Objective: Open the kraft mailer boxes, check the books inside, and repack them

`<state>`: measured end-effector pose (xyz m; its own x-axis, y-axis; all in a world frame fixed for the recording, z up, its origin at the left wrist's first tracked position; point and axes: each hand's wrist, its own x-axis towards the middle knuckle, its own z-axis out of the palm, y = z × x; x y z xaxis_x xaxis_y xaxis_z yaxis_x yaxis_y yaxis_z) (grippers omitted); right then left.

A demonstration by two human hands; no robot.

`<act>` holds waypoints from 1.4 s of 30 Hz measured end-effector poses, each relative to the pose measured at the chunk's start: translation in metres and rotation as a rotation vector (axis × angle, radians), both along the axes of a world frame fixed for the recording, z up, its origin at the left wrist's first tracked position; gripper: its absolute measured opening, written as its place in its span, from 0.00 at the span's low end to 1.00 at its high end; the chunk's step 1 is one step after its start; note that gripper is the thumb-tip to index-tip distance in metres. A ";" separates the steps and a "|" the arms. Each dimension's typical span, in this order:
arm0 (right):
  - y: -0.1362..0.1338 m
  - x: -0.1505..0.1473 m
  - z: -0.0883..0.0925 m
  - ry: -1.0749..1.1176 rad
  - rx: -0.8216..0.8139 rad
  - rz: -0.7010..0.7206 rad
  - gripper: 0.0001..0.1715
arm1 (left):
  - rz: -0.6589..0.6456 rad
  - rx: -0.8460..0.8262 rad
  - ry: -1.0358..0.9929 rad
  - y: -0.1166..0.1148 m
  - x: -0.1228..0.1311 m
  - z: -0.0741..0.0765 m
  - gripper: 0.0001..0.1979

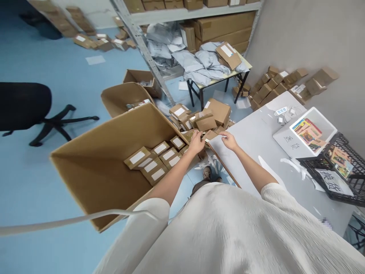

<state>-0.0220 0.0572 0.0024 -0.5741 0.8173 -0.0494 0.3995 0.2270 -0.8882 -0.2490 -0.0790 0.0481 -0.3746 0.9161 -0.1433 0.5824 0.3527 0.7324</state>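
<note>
My left hand [196, 142] is beyond the right wall of a large open carton [108, 133], its fingers curled together; what they hold, if anything, is hidden. A small brown cardboard box [210, 135] lies just to its right, between my two hands. My right hand [229, 140] is above the left edge of the grey table [251, 133], its index finger stretched toward that box and nothing visible in it. Whether the fingertip touches the box I cannot tell. Inside the large carton lie several small boxes [150, 166] with white labels.
More cardboard boxes [218, 110] are heaped beyond my hands. A low table [248, 62] bears grey mailing bags [205, 62]. On the right stand a white bin [285, 139] and a black crate [353, 190]. An office chair [25, 106] is left; paper scraps [225, 171] lie by my feet.
</note>
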 end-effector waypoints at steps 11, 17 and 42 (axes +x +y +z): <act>-0.064 -0.055 0.002 0.034 -0.012 0.270 0.21 | 0.196 -0.110 0.111 -0.113 -0.004 -0.016 0.28; -0.083 -0.104 0.013 -0.014 0.023 0.421 0.27 | 0.293 -0.080 0.111 -0.154 -0.033 -0.017 0.30; -0.218 -0.329 -0.051 -0.242 -0.101 0.621 0.23 | 0.574 -0.322 -0.158 -0.354 -0.236 -0.073 0.30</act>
<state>-0.3507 -0.1605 -0.0485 -0.8991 0.3234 -0.2950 0.4123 0.3995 -0.8188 -0.4851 -0.4327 -0.0252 -0.7409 0.4810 -0.4688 0.1325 0.7889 0.6000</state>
